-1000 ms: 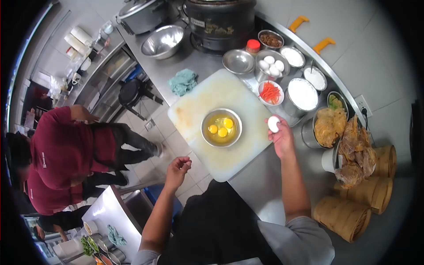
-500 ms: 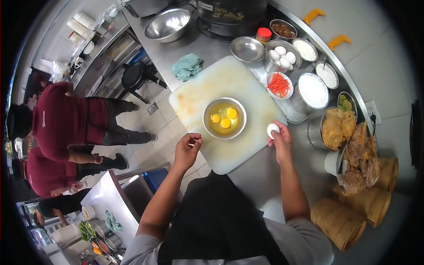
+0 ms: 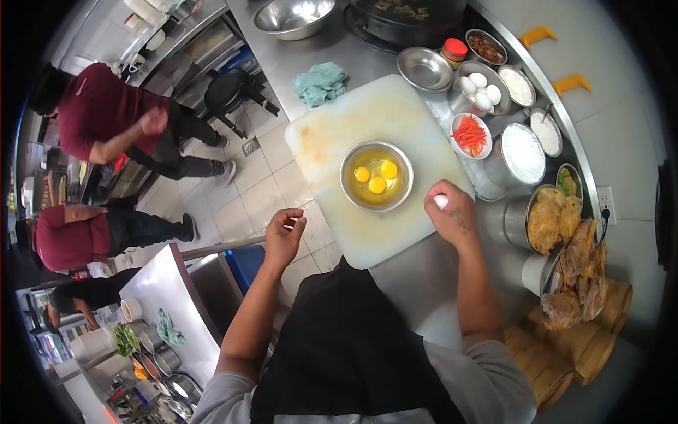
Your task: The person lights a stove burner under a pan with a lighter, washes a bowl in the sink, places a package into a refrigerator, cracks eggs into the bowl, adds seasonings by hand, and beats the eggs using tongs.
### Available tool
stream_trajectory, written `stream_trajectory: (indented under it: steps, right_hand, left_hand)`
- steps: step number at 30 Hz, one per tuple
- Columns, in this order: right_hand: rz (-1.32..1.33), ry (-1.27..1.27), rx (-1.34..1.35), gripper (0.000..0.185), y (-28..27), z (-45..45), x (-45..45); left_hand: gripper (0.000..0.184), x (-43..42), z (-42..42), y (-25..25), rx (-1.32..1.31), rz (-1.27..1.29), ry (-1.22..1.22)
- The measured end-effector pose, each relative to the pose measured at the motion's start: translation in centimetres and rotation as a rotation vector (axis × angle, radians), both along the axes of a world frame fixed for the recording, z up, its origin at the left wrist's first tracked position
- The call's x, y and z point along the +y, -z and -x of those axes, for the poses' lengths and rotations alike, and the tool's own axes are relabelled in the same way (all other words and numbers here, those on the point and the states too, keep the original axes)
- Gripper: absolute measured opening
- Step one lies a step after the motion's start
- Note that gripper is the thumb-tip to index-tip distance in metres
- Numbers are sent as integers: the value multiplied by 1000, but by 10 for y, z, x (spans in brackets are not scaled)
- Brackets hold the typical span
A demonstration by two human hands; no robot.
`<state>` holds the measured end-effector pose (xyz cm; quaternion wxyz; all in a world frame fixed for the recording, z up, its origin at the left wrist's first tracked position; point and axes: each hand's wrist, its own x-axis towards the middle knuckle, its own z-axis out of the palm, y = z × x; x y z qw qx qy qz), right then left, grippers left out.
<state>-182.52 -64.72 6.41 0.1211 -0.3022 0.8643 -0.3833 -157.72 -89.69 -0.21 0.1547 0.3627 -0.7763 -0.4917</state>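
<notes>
My right hand [image 3: 452,215] is closed around a white egg [image 3: 441,201], palm down over the right edge of the cutting board; only a small part of the shell shows. My left hand [image 3: 284,237] hovers off the board's lower left side, fingers loosely bent, thumb apart, holding nothing visible. Between the two hands, a steel bowl [image 3: 347,191] stands on the white cutting board [image 3: 332,134]. Three yolks [image 3: 376,184] lie whole in clear egg white inside it. More white eggs [image 3: 482,90] sit in a steel container at the back right.
Along the right stand shredded red food [image 3: 470,136], white powder [image 3: 522,153], an empty steel bowl [image 3: 425,68], cooked poultry [image 3: 575,272] and bamboo steamers [image 3: 583,350]. A green cloth [image 3: 321,83] lies behind the board. Co-workers in maroon shirts [image 3: 106,113] stand at the left.
My right hand has turned over, from showing the egg upward to palm down around it. The view has shifted slightly. A co-worker at the left has turned and raised an arm.
</notes>
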Motion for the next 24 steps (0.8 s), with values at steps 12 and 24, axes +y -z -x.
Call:
stream_trajectory:
  steps: [12,24]
  right_hand:
    - [497,300,-12,39,-4,198,-23]
    - [-91,262,144,48,61,289,-40]
  left_hand:
    - [26,0,2,5,145,-424,-110]
    - [48,36,105,7,106,-750,-19]
